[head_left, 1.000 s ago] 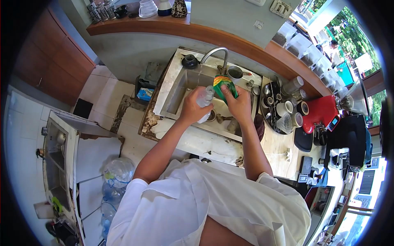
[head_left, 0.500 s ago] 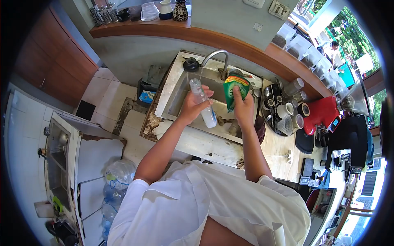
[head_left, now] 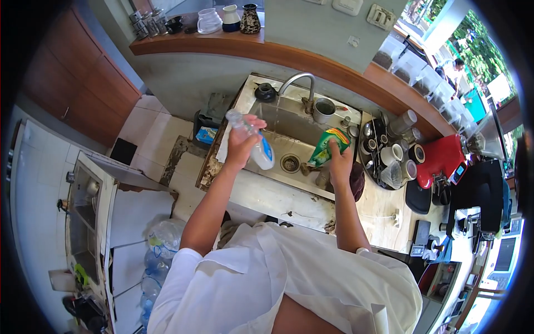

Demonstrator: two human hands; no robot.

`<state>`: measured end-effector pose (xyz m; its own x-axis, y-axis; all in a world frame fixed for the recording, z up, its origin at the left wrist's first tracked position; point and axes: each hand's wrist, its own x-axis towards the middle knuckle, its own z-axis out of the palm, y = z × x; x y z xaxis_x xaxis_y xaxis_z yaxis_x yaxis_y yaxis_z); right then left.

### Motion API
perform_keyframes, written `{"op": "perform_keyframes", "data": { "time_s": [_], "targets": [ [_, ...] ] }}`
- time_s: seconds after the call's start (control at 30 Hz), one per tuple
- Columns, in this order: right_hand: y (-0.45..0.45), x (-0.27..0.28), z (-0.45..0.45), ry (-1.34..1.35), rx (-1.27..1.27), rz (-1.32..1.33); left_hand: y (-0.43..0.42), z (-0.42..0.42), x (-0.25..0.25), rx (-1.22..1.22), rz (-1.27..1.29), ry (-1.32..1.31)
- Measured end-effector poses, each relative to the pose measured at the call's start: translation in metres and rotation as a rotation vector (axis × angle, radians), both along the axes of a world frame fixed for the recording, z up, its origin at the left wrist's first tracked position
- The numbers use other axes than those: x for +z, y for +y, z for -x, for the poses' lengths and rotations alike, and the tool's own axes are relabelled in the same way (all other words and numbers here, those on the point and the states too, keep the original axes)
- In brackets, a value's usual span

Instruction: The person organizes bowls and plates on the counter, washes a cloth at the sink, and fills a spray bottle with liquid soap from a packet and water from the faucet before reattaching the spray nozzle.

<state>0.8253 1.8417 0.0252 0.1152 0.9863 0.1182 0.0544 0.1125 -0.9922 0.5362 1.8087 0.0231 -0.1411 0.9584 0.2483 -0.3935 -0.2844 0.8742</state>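
A: Holding what, and how best?
B: In the left hand (head_left: 240, 149), the clear bottle (head_left: 262, 155), tilted over the sink (head_left: 295, 125); in the right hand (head_left: 340, 165), the green pouch (head_left: 321, 151); best to grip snugly without squeezing the green pouch
A: Posed how?
B: Reaching forward with both forearms (head_left: 213, 204), with hands well apart

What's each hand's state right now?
Left hand: holding a clear plastic bottle with whitish contents.
Right hand: holding a green refill pouch.
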Motion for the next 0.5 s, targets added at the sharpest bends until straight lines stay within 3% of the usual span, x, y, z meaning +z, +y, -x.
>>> {"op": "perform_keyframes", "data": {
  "time_s": [0.07, 0.13, 0.17, 0.2, 0.3, 0.47, 0.5],
  "targets": [
    [0.0, -0.004, -0.006, -0.02, -0.042, -0.014, -0.012, 0.009, 0.002, 0.065, -0.091, 0.085],
    [0.005, -0.008, -0.014, -0.346, -0.078, -0.004, -0.027, 0.024, -0.008, 0.106, -0.053, 0.13],
    [0.012, -0.018, -0.013, -0.145, -0.094, -0.015, -0.031, 0.031, -0.011, 0.163, -0.031, 0.175],
    [0.019, -0.025, -0.02, -0.145, -0.116, -0.014, -0.036, 0.037, -0.014, 0.142, -0.034, 0.174],
    [0.029, -0.036, -0.032, -0.513, -0.29, 0.044, -0.06, 0.05, -0.019, 0.207, 0.019, 0.194],
    [0.068, -0.059, -0.072, -0.373, -0.489, -0.076, -0.075, 0.047, -0.019, 0.234, 0.085, 0.1],
    [0.073, -0.056, -0.076, -0.141, -0.419, -0.05, -0.075, 0.046, -0.021, 0.244, 0.09, 0.099]
  ]
}}
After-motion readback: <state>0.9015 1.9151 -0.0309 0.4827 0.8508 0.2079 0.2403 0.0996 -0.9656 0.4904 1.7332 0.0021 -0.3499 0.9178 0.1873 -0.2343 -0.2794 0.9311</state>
